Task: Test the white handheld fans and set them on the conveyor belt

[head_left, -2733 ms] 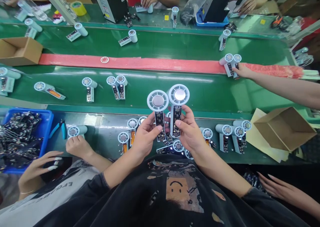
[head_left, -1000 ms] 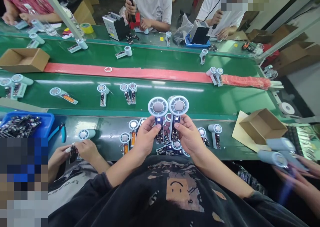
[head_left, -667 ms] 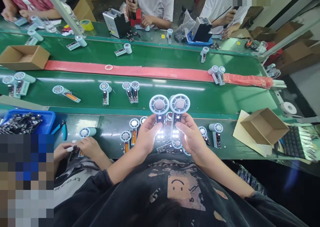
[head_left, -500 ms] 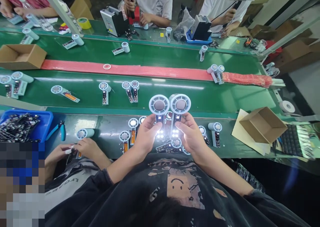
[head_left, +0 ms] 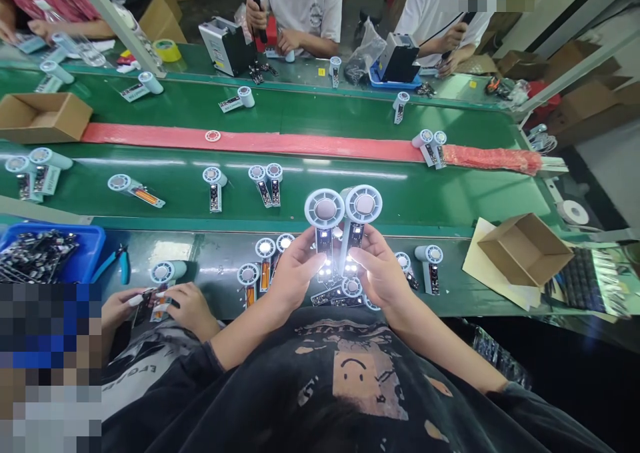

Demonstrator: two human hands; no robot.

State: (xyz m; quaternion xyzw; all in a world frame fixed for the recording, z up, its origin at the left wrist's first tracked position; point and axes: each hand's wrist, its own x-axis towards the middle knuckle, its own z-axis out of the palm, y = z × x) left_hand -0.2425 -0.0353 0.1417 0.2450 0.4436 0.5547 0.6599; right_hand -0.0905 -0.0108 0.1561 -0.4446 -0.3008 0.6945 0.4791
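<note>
My left hand [head_left: 296, 272] is closed around a light-blue handheld fan [head_left: 325, 209], its thumb on the exposed circuit board in the handle. A second handheld fan [head_left: 364, 205] is gripped in my right hand [head_left: 379, 266], thumb likewise over the board. Both fans are upright, round heads side by side, and white lights glow on their boards. Below and behind my hands lie several more fans on the bench, among them a lit fan [head_left: 351, 286]. To the left stand fans with orange parts in their handles [head_left: 248, 276]; at right lies another fan [head_left: 429, 256].
A co-worker's hands [head_left: 187, 306] handle a fan at left, near blue pliers [head_left: 120, 263] and a blue tray of small parts [head_left: 95, 240]. Fans ride on the green belt [head_left: 350, 183] beside a red strip [head_left: 310, 143]. An open cardboard box [head_left: 525, 250] stands right. People work opposite.
Both held fans have shifted slightly right. Fans on the near belt have moved right, those on the far belt left. The co-worker's right hand has opened somewhat around their fan.
</note>
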